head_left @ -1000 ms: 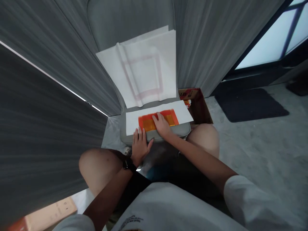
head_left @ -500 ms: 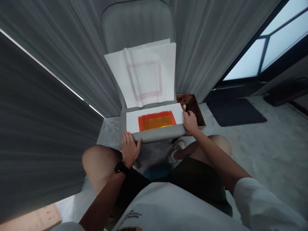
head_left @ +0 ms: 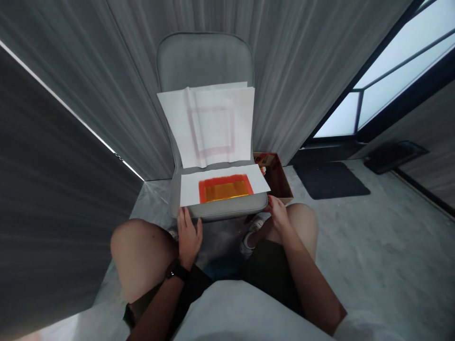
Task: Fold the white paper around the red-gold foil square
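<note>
Both hands have just come away from the printed sheet. A second ago the right hand (head_left: pixel 279 215) was at the sheet's right edge; now it has dropped to about 5 o'clock from the print, by the front right corner of the grey seat cushion (head_left: pixel 220 213). It is half open, fingers loosely curled, and grips nothing that can be seen. The left hand (head_left: pixel 188 239), with a black wristwatch (head_left: pixel 177 271) on its wrist, sits at about 7 o'clock. It is open, its fingers spread, and their tips reach the cushion's front edge.

With no hand over it, the white paper sheet (head_left: pixel 188 189) now shows whole. It lies flat across the cushion, squarer to the seat than when a palm was pressing on it, and its print (head_left: pixel 223 188) is uncovered: a red-orange border around a golden amber rectangle. That means the full print can now be seen, with nothing resting on it.

At 12 o'clock from the sheet, a second white sheet (head_left: pixel 209 125) leans against the chair backrest (head_left: pixel 204 59), carrying a faint pink square outline. A cardboard box (head_left: pixel 275 177) sits at about 2 o'clock, and a dark mat (head_left: pixel 330 180) lies on the floor at 3 o'clock.
</note>
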A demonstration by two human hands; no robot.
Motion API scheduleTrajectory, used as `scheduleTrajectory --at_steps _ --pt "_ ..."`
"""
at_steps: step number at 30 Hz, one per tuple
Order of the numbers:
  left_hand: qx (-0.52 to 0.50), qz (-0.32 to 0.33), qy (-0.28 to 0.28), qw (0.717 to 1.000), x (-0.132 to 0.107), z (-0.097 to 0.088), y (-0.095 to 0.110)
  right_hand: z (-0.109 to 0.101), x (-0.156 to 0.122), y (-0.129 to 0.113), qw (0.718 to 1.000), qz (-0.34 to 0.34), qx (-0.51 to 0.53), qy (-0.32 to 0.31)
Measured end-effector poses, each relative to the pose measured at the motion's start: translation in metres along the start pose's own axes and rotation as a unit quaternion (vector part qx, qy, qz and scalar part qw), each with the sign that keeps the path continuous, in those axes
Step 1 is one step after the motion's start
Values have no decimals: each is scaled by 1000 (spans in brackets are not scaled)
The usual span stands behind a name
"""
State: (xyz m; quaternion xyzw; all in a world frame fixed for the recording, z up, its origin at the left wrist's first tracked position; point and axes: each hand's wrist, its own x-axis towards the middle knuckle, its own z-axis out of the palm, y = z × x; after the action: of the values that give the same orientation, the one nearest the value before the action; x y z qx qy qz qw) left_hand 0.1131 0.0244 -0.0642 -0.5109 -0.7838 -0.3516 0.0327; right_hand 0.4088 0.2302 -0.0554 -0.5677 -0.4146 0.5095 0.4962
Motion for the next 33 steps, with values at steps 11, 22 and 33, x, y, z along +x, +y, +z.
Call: scheduleTrajectory --at_steps 11,22,33 --pt "-75 45 -33 996 -41 6 46 3 5 1 998 34 35 48" --pt "-167 51 -106 979 13 -31 50 18 24 -2 994 64 22 89" --pt "-195 -22 -138 971 45 -66 27 31 31 -10 994 -4 -16 108"
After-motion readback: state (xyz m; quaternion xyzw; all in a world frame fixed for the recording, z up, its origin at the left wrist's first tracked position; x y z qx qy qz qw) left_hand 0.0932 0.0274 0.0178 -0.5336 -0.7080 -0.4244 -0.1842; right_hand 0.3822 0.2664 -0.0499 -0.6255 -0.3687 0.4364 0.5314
